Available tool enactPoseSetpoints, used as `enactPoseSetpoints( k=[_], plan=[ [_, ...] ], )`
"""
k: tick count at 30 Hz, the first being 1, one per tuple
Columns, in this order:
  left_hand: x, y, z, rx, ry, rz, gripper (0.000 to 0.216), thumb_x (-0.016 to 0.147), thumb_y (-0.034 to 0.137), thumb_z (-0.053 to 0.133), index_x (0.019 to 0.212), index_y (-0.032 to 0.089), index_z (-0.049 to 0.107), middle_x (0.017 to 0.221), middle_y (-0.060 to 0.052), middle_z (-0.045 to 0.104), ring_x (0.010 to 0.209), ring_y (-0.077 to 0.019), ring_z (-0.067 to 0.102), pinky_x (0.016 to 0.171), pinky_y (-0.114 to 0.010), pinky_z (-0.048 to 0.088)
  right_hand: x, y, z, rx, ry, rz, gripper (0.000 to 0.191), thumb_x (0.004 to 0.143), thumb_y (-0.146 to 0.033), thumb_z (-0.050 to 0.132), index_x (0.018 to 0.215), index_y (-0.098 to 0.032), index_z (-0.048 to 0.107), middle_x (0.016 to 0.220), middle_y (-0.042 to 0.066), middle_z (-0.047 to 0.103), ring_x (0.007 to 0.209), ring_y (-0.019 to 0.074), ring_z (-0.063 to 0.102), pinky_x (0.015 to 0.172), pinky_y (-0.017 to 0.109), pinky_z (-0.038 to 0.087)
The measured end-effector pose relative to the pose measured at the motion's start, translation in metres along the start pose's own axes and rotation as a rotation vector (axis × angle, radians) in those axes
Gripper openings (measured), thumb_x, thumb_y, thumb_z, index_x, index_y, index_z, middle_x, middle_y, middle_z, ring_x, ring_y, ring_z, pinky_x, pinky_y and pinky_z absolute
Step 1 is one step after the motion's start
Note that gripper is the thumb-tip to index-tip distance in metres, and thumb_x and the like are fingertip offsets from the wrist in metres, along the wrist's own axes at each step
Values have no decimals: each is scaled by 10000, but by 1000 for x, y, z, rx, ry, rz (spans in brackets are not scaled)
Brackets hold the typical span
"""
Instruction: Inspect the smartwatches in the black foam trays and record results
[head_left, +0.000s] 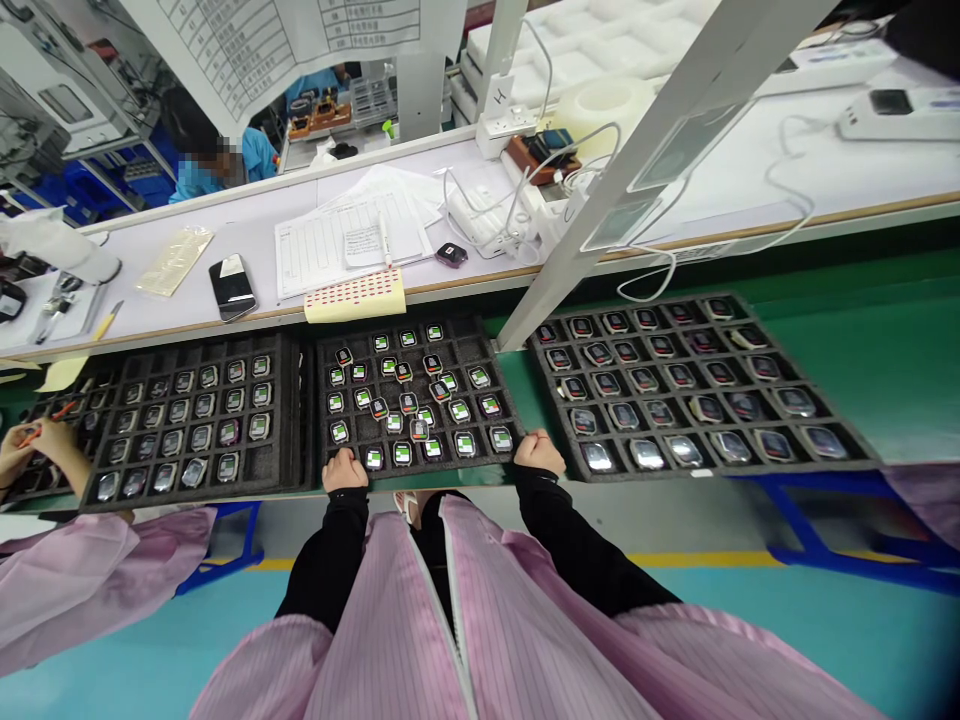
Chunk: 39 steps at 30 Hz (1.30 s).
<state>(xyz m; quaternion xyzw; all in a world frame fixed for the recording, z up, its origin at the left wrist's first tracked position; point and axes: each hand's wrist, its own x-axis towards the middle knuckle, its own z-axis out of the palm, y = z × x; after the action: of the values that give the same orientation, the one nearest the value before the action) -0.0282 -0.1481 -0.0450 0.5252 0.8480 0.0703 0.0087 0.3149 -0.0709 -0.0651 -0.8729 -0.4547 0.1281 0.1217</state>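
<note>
A dark foam tray (466,350) lies on the green bench in front of me. It holds several square smartwatch faces (459,411) with lit white-and-green screens; some smaller ones with dark screens lie over the dividers. At the tray's near left corner, my left hand (345,470) is closed on the edge. My right hand (540,452) grips the near right corner, its fingers curled. The undersides of both hands' fingers are hidden.
To the right lies another foam tray (847,440) of dark-screened watches; stacked trays (266,465) stand to the left. A co-worker's hands (52,445) hold an orange tool farther left. A slanted metal post (600,215) rises behind. Papers (300,245) and a phone (232,287) lie on the shelf.
</note>
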Motion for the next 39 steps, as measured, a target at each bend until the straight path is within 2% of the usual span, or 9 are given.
enactPoseSetpoints(
  k=[17,21,25,28,30,31,34,37,39],
  plan=[
    [0,-1,1,-8,1,24,172,756,197,440,815,172,599,699,-75,561,772,-218,526,735,-324,304,1,7,9,2,31,-17,333,866,-225,345,945,-140,657,714,66,585,576,164,442,526,278,147],
    [0,-2,2,-18,0,25,173,757,194,440,812,168,602,707,-76,574,770,-216,531,733,-322,302,2,7,9,28,14,8,341,861,-235,347,960,-137,658,720,74,587,600,180,477,537,272,216],
    [0,-2,2,-16,3,23,184,759,196,433,812,169,607,714,-71,591,771,-214,540,729,-320,297,5,3,4,146,-27,131,324,835,-270,386,933,-126,659,645,68,548,609,200,493,570,279,305],
    [0,-2,2,-8,0,21,188,763,197,428,807,171,609,717,-73,600,774,-215,543,730,-322,293,1,1,-4,204,-25,164,304,821,-299,413,954,-136,632,648,44,553,609,191,501,581,275,348],
    [1,-3,1,-3,-6,21,189,767,199,426,807,172,608,724,-74,606,777,-216,544,733,-324,291,-9,-1,-11,282,58,85,313,813,-298,414,999,-132,602,708,48,573,656,194,524,623,284,393],
    [1,-3,1,-4,-12,24,189,767,199,426,810,172,607,727,-73,610,777,-217,545,733,-324,290,-16,-3,-15,335,120,-8,315,809,-288,411,1010,-124,590,752,62,585,702,203,539,666,301,418],
    [2,-3,0,-15,-31,32,190,767,200,425,820,172,606,727,-70,613,775,-217,546,733,-324,288,-44,-14,-24,488,223,-404,293,803,-248,424,1018,-111,569,922,127,608,885,244,560,831,391,441],
    [2,-3,0,-20,-39,20,192,766,200,424,816,169,606,728,-74,613,775,-218,546,734,-322,286,-72,-34,-27,550,36,-712,364,829,-213,429,1171,-124,515,1059,132,616,1023,259,554,918,444,423],
    [2,-3,0,-22,-45,10,193,766,201,423,811,169,608,730,-75,615,781,-219,548,739,-319,287,-85,-48,-26,550,-112,-840,491,845,-192,411,1332,-128,395,1148,124,602,1086,256,539,951,463,416]
  ],
)
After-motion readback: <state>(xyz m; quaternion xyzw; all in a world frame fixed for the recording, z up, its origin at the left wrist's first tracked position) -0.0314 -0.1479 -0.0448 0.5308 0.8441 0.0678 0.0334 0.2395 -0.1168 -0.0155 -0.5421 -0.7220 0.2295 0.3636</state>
